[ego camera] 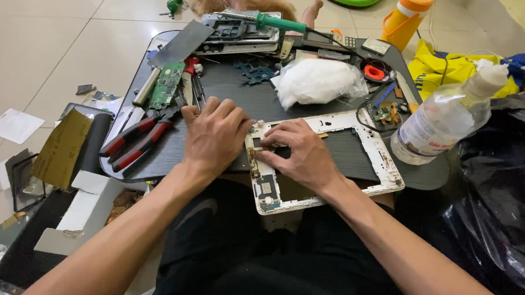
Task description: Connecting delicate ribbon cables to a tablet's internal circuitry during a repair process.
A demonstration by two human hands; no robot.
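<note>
**Two hands on an opened white tablet frame**

Head view. Much is hidden or hard to read. The person's forearms cover the near edge of the dark work board (230, 82), and the dark clothing on the lap fills the near middle. The left hand (214, 135) lies palm down, so what is under its fingers cannot be seen; whether it grips anything cannot be told. The right hand's (301, 153) fingertips are bent down onto the upper left part of the white tablet frame (383, 158), and the small part they press is too small to make out. A black plastic bag (502, 198) is cut off at the right edge. At the far edge a furry tan shape and a green object are only partly in frame.

The frame lies flat on the board, tilted, just in front of the person, its near left corner hanging over the board's edge toward the lap. The right hand rests on it, fingers curled and pressing, not closed around anything. The left hand sits just left of the frame, touching its left edge or very nearly so.

Left of the left hand lie red-handled pliers (135, 140); farther off, a green circuit board (168, 84). Beyond the frame sits a white crumpled plastic bag (318, 81), with a green-handled soldering iron (279, 24) farther still. A clear plastic bottle (446, 116) stands to the right.
</note>
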